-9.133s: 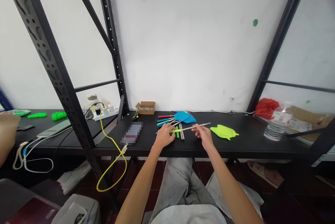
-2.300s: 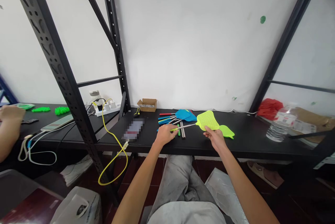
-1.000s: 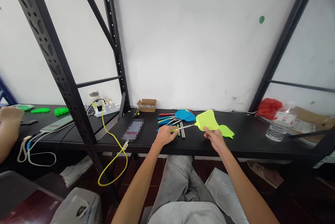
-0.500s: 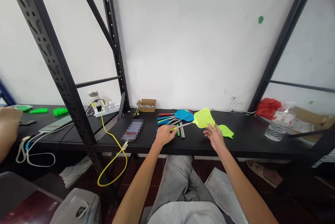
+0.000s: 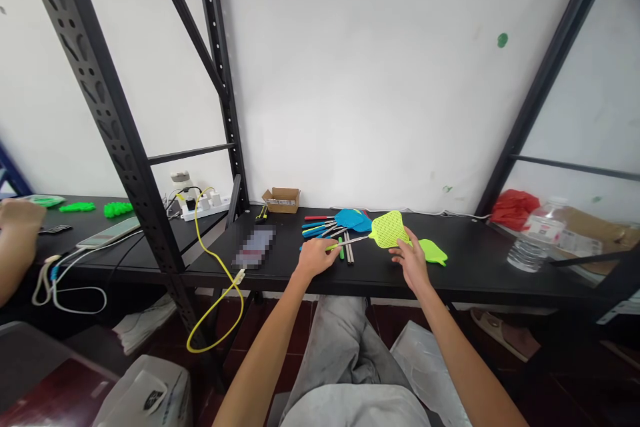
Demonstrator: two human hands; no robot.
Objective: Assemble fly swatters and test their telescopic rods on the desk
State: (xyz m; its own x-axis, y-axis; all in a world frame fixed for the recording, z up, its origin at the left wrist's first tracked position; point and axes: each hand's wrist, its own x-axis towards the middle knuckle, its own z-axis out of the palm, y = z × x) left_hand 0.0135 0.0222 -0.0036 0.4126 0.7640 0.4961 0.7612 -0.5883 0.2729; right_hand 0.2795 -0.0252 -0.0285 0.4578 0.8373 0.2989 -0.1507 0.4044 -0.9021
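Note:
A yellow-green fly swatter [image 5: 389, 230] with a perforated head and thin metal rod is held level above the black table, its head to the right. My left hand [image 5: 317, 258] is closed around its handle end. At the lower right edge of the head, my right hand [image 5: 412, 260] pinches the swatter, some fingers curled loosely below. Just right of that hand lies another yellow-green swatter head [image 5: 434, 252]. Blue swatters [image 5: 350, 218] are piled behind the rod, with handles pointing left. Several metal rods [image 5: 349, 250] and a green handle [image 5: 341, 248] lie under the held swatter.
A phone [image 5: 256, 247] with a yellow cable [image 5: 214, 255], a small cardboard box [image 5: 281, 200] and a power strip [image 5: 205, 208] are to the left. A water bottle [image 5: 531, 244] and red bag [image 5: 516, 207] stand right. Another person's hand [image 5: 19, 227] shows far left.
The swatter's head has tilted and dipped slightly; both hands keep hold of it. At far left, the other person's hand has shifted slightly. The camera view has moved a little.

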